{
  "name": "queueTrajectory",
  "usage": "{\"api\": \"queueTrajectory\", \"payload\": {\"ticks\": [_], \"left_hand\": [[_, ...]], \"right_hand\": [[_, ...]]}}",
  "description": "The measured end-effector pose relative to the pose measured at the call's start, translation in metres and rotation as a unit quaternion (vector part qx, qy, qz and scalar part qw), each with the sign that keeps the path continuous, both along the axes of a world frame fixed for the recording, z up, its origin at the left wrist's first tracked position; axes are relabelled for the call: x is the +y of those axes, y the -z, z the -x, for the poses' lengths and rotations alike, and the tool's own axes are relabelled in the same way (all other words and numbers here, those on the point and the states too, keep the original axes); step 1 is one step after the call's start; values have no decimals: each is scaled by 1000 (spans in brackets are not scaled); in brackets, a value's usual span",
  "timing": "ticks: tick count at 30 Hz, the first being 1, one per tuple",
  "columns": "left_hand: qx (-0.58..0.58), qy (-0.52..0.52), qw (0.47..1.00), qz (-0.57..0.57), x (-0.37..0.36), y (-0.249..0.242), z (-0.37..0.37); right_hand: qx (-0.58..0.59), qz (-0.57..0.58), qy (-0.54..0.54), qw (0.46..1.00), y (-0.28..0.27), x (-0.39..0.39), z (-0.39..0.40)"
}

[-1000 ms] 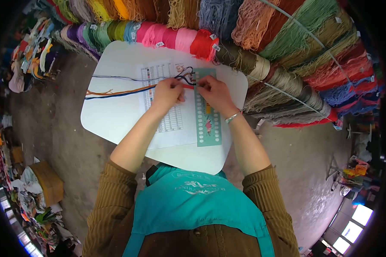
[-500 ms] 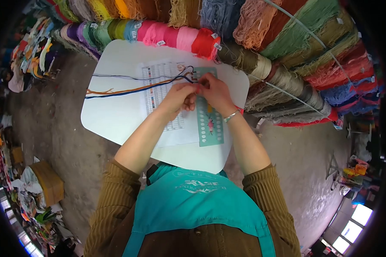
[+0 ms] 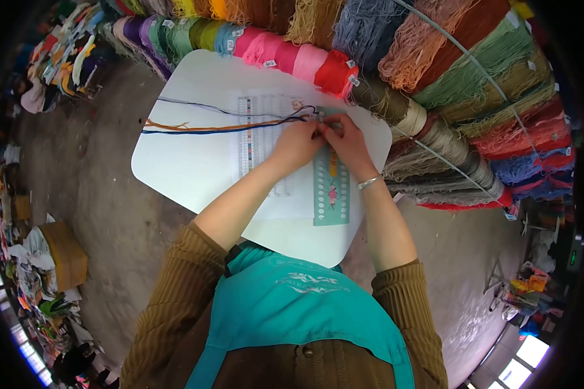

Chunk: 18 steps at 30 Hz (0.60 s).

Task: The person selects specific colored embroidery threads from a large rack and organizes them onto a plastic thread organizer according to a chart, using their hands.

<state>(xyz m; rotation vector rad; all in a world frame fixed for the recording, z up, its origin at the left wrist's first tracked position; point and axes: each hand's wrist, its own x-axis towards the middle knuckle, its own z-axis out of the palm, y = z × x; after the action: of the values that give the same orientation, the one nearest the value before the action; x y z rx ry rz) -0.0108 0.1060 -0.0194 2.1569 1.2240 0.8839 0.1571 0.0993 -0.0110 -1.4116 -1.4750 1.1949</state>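
Shifting right in view since the earlier frame, a white table (image 3: 175, 149) is bearing a green card (image 3: 331, 216); strands (image 3: 227, 129) are reaching only its far end, where left hand (image 3: 296, 146) and right hand (image 3: 352, 144) are meeting (any grip is hidden).

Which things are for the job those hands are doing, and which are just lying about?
Seem part of the job:
- left hand and right hand
- green card at the fingers
- orange and blue threads
- printed sheet, probably
- white table underneath

Seem just around:
- brown box on the floor
- coloured yarn bundles beyond the table
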Motion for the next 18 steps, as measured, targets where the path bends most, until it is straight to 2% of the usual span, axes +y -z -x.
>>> {"api": "queueTrajectory", "payload": {"ticks": [1,2,4,5,7,10,12,13,15,17,18], "left_hand": [[-139,-28,967,212,-6,-15,-1],[-269,-53,870,410,-9,-28,0],[-452,-48,682,573,-6,-37,26],[-502,-82,633,583,-8,-42,39],[-533,-43,597,598,-18,-41,91],[-570,-39,623,535,-39,-43,188],[-628,-100,601,484,-54,-50,259],[-647,-56,592,477,-59,-41,304],[-633,-162,626,425,-75,-43,368],[-561,-302,662,395,-92,-34,418],[-561,-302,662,394,-96,-35,417]], "right_hand": [[-40,16,6,999,-2,0,1],[-80,32,11,996,-3,0,2],[-97,27,12,995,-4,-2,4],[-114,21,14,993,-3,-2,6],[-127,15,18,992,-2,-1,6],[-148,11,23,989,1,-1,5],[-155,12,23,988,1,-1,4],[-156,10,25,987,2,-2,5],[-157,7,25,987,3,-2,5],[-156,10,28,987,4,-3,5],[-156,10,28,987,4,-3,6]]}}
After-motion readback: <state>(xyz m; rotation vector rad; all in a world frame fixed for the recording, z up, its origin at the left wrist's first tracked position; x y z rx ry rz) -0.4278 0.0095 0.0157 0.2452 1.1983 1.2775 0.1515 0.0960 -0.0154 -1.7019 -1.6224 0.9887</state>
